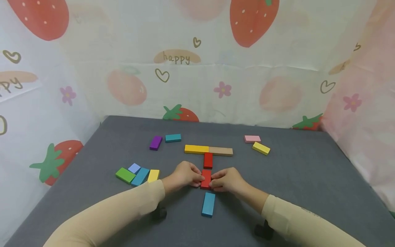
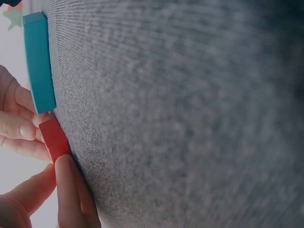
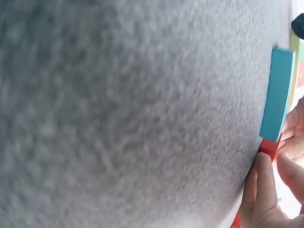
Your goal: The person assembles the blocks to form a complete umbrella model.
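A red wooden block [image 1: 206, 178] lies flat on the dark grey tabletop, between the two hands. My left hand [image 1: 186, 174] pinches it from the left with thumb and fingers. From the right side, my right hand [image 1: 229, 180] holds the same block with its fingertips. Just beyond it lies another red block [image 1: 208, 160], a narrow gap apart. That one meets a row formed by an orange-yellow block [image 1: 196, 149] and a tan block [image 1: 220, 151]. On the near side lies a blue block [image 1: 208, 204], separate from the held block.
At left, a green block [image 1: 125, 175], a small periwinkle block [image 1: 134, 168], a blue block [image 1: 140, 176] and a yellow block [image 1: 153, 175] lie clustered. Farther back are purple [image 1: 155, 143] and teal [image 1: 173, 138] blocks. Pink [image 1: 252, 139] and yellow [image 1: 261, 148] blocks lie back right.
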Demonstrator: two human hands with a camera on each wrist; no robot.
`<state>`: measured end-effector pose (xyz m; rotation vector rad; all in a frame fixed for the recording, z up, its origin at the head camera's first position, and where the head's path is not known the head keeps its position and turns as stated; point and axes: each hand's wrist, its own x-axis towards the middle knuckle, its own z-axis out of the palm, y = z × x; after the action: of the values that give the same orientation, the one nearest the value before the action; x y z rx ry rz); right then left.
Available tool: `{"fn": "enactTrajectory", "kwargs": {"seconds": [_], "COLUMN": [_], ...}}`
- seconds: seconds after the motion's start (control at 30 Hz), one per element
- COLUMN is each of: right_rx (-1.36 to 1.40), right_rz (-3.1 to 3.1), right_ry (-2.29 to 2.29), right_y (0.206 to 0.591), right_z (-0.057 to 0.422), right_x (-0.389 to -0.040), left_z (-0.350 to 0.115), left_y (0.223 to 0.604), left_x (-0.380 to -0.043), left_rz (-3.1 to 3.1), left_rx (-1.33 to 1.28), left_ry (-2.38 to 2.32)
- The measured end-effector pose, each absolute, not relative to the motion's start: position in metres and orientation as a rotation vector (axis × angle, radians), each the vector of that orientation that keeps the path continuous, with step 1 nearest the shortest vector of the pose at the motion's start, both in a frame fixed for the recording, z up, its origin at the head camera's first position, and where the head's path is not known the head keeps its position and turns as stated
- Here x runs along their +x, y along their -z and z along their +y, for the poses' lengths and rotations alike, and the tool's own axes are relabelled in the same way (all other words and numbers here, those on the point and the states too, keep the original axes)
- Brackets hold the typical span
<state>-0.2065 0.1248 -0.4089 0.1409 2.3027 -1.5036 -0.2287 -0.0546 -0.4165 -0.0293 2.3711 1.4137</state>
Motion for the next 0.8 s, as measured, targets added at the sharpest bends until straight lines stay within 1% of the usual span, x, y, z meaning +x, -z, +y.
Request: {"fn": "enactTrajectory", "kwargs": {"seconds": [0.8], "right_rx": [0.162], "right_rz": [2.309], "right_ry": [1.52], "right_y": [0.412], "right_z": [0.13], "right_x": [-0.218], "left_z": [-0.053], "left_y": [0.417], "left_x": [-0.233], "left_rz": [2.293], "left_rx": [-0.05], "left_ry": [-1.516]}}
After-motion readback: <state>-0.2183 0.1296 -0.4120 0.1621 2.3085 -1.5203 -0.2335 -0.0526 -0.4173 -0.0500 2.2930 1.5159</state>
